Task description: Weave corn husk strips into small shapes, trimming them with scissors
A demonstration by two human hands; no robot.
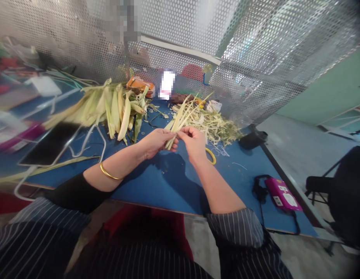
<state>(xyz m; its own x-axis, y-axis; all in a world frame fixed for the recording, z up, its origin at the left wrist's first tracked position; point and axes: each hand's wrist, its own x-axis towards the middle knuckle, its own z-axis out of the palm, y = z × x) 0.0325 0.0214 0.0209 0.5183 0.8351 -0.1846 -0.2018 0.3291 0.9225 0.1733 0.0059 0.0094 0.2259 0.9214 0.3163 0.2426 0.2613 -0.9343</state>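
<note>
A small bundle of pale green husk strips (180, 119) fans up and to the right above the blue table. My left hand (160, 143) is wrapped round its lower end, with the fingers curled beneath. My right hand (194, 142) pinches at the strips beside my left thumb; what lies between its fingertips is too small to tell. Behind and right of the hands lies a heap of shredded husk (219, 124). Whole corn husks (110, 108) are piled to the left. A yellow ring-shaped handle (210, 155) shows beside my right wrist.
On the blue table (156, 186) are a dark tablet (50, 144) at the left, a magenta box (283, 194) with a black strap and a black cylinder (252, 139) at the right. An orange packet (141, 86) lies behind the husks. Perforated panels (182, 48) rise behind.
</note>
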